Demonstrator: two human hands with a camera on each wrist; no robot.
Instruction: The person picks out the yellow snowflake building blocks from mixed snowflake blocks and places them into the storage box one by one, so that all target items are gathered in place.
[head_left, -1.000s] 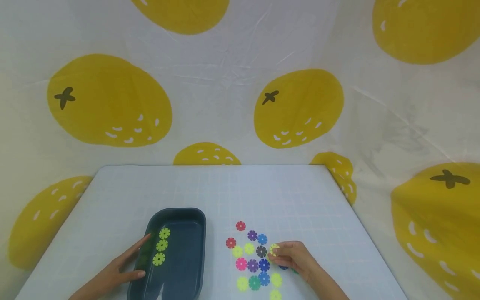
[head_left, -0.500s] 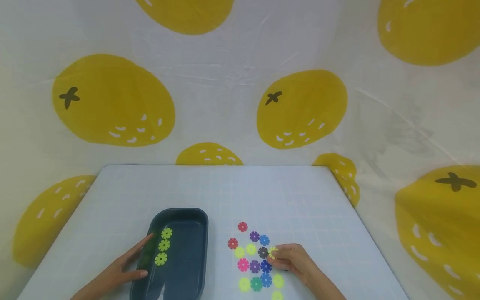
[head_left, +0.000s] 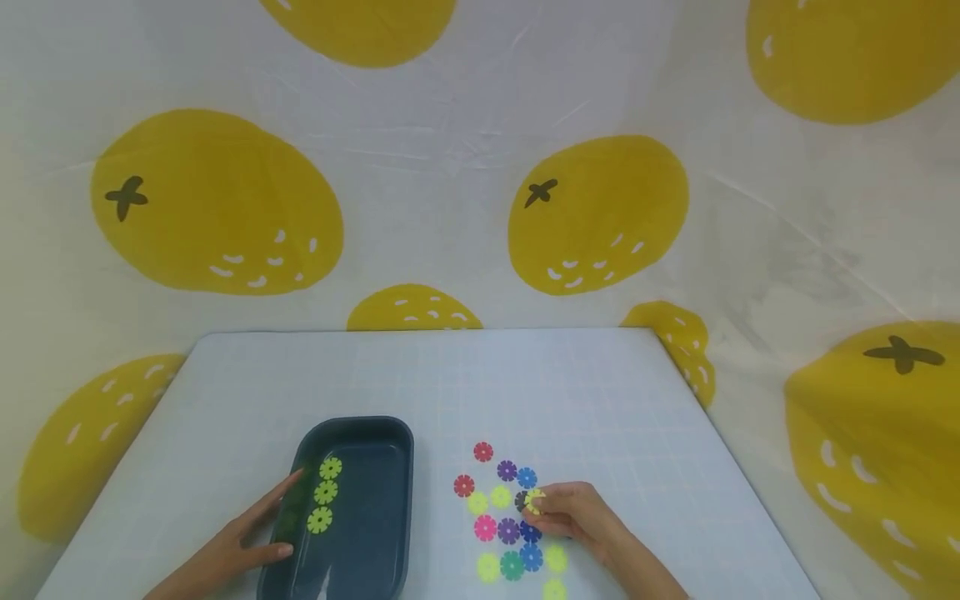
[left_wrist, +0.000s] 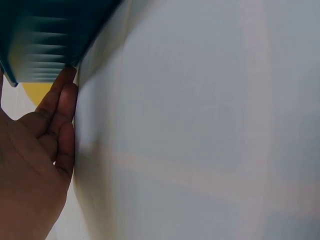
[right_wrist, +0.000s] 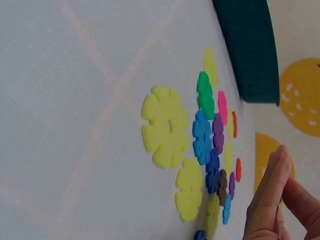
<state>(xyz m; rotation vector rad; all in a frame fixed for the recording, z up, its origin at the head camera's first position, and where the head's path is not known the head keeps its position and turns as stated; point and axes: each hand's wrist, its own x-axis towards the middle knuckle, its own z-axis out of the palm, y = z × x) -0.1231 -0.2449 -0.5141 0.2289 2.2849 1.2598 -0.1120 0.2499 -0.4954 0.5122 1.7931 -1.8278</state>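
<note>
My right hand [head_left: 577,512] pinches a yellow snowflake disc [head_left: 535,501] between thumb and fingertips, over the scattered discs. That disc partly covers the black disc [head_left: 521,501] in the head view; in the right wrist view it is mostly hidden behind the fingers. My left hand [head_left: 243,537] rests against the left side of the dark teal tray [head_left: 408,500], its thumb lying over the rim. In the left wrist view its fingers [left_wrist: 64,107] reach along the ribbed side wall. Several yellow-green discs [head_left: 325,493] lie in a column inside the tray.
Right of the tray lie several flat notched discs, among them a pink disc [head_left: 485,527], a green disc [head_left: 512,566], a red disc [head_left: 483,452] and a purple disc [head_left: 508,531]. The pale checked table [head_left: 637,400] ends before a fruit-print cloth [head_left: 450,167].
My right hand has moved a little left with the yellow disc, from beside the black disc to overlapping it. The left hand stays at the tray.
</note>
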